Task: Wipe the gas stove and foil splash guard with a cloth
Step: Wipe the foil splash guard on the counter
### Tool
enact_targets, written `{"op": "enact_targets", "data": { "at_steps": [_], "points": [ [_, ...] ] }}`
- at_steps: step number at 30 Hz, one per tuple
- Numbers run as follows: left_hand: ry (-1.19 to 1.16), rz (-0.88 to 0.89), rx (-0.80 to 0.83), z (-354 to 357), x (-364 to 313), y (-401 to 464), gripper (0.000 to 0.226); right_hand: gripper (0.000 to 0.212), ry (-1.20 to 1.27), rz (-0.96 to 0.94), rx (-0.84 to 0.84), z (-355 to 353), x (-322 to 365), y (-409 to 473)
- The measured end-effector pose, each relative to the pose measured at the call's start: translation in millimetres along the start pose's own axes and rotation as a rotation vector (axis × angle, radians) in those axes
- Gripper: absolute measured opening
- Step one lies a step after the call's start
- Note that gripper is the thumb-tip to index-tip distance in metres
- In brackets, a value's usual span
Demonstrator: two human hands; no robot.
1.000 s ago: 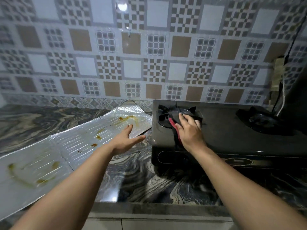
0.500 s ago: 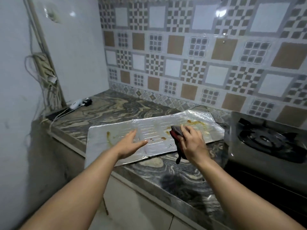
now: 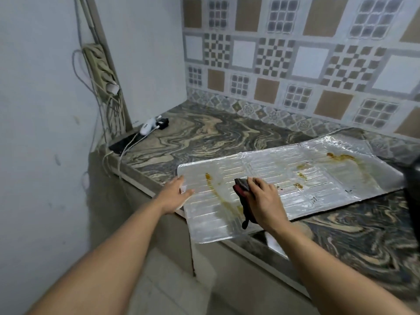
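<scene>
On the marbled counter [image 3: 204, 137] lies a stained foil splash guard [image 3: 295, 173]. Right hand [image 3: 263, 201] grips a dark cloth [image 3: 244, 194] against it; left hand [image 3: 175, 196], fingers loosely extended, touches its left edge.

From my head view I see the foil splash guard [image 3: 295, 178] lying flat on the marbled countertop [image 3: 204, 137], its near-left corner hanging over the counter's front edge. Brown streaks stain it. My right hand [image 3: 263, 201] presses a dark cloth [image 3: 244, 201] onto the foil near its left end. My left hand [image 3: 175, 194] holds the foil's left edge, fingers straight. At the counter's far-left corner lie a white charger [image 3: 147, 128] and cables.
</scene>
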State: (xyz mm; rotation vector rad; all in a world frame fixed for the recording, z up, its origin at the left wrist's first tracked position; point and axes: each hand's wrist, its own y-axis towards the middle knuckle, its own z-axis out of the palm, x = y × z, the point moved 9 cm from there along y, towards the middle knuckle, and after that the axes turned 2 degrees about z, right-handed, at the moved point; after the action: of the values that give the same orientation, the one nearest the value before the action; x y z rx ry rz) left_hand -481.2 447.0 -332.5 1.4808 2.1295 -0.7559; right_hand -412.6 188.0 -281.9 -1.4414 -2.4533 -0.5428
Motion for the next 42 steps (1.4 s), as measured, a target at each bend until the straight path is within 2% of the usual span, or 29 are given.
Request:
{"op": "enact_targets", "data": {
  "at_steps": [4,7,12,14,18,23,27,30,33,42],
  "points": [
    [0.062,-0.011,-0.008,-5,29,20,0.074,0.056,-0.034,0.003,0.052,27,28,16],
    [0.107,-0.001,-0.004,-1,37,36,0.074,0.062,-0.009,0.011,0.051,39,44,31],
    [0.239,0.031,0.036,11,38,68,0.072,0.042,-0.064,-0.036,0.05,68,58,60],
    [0.258,0.048,0.026,11,32,83,0.07,0.043,-0.069,-0.047,0.035,73,68,74],
    [0.286,0.072,-0.003,11,26,114,0.066,0.066,-0.042,-0.064,0.001,82,88,102],
    [0.454,0.073,-0.069,18,36,129,0.063,0.042,0.036,-0.071,0.011,110,91,143],
    [0.508,0.055,-0.108,20,39,128,0.064,0.063,-0.099,-0.071,0.11,142,80,159],
    [0.517,0.053,-0.103,22,40,129,0.066,0.055,-0.142,-0.161,0.125,150,71,159],
    [0.535,0.046,-0.083,24,41,129,0.067,0.055,-0.139,-0.255,0.224,164,71,160],
    [0.576,0.031,-0.063,26,45,134,0.067,0.056,-0.199,-0.349,0.308,187,84,162]
  ]
}}
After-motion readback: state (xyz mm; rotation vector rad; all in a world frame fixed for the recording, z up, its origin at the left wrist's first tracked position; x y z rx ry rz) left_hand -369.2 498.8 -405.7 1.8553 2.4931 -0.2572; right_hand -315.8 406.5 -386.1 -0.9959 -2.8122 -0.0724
